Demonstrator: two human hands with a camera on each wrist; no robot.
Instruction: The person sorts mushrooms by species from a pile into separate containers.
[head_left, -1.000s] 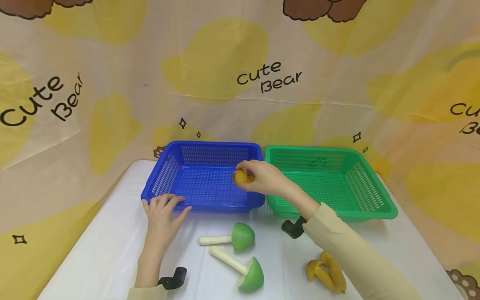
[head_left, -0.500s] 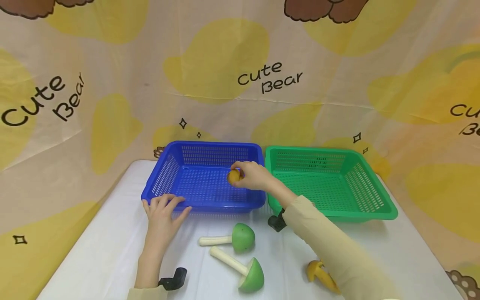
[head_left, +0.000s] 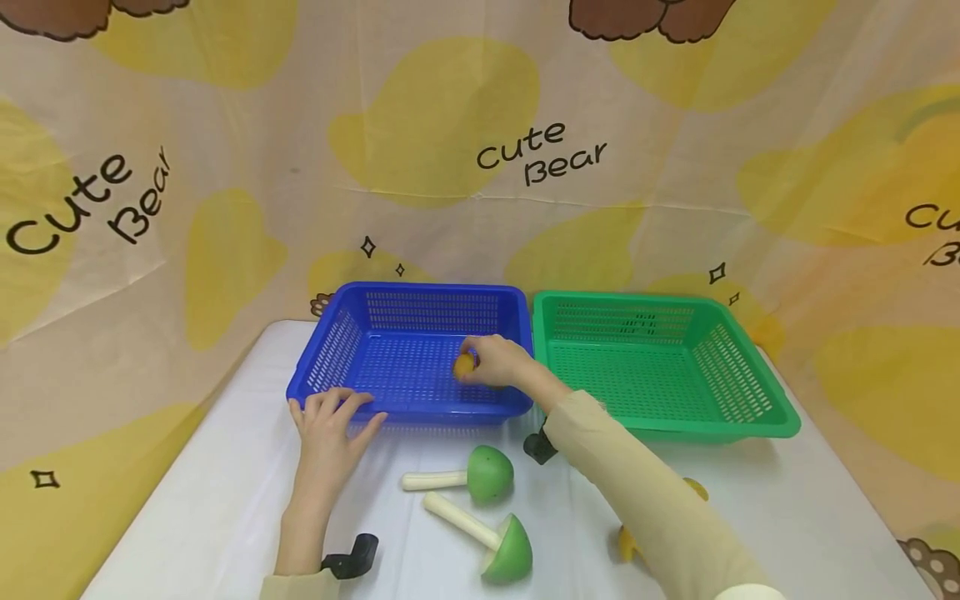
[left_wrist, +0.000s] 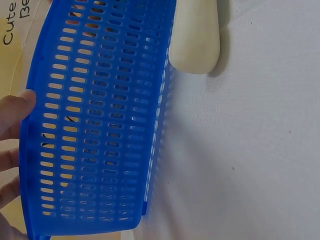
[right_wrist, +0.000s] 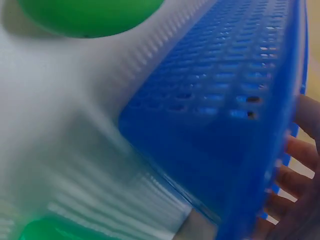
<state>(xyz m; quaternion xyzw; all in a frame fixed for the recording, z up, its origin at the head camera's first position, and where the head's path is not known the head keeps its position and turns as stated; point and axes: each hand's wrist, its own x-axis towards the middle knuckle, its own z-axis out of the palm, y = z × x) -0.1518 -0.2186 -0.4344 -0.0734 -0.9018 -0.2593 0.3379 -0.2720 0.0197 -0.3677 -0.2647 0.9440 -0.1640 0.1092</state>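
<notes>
In the head view my left hand [head_left: 330, 433] holds the front left rim of the blue basket [head_left: 442, 412], fingers over the edge. The left wrist view shows the thumb [left_wrist: 27, 100] at the rim and the other fingers partly behind it. My right hand [head_left: 498, 362] reaches inside the basket's right part and pinches a yellow-brown toy mushroom [head_left: 463, 367], its rounded cap showing and the rest hidden by the hand. In the right wrist view the basket wall [right_wrist: 200, 135] stands before the right fingers [right_wrist: 295, 180] and hides the mushroom.
A green basket [head_left: 750, 429] stands right beside the blue one. Two green-capped mushrooms [head_left: 490, 475] with white stems lie on the white table in front. More yellow-brown pieces [head_left: 628, 543] lie partly under the right sleeve [head_left: 637, 500]. A patterned cloth [head_left: 450, 125] hangs behind.
My right hand has moved left and down into the blue basket with the yellow-brown mushroom. The right sleeve now covers more of the yellow-brown pieces. My left hand stays at the rim.
</notes>
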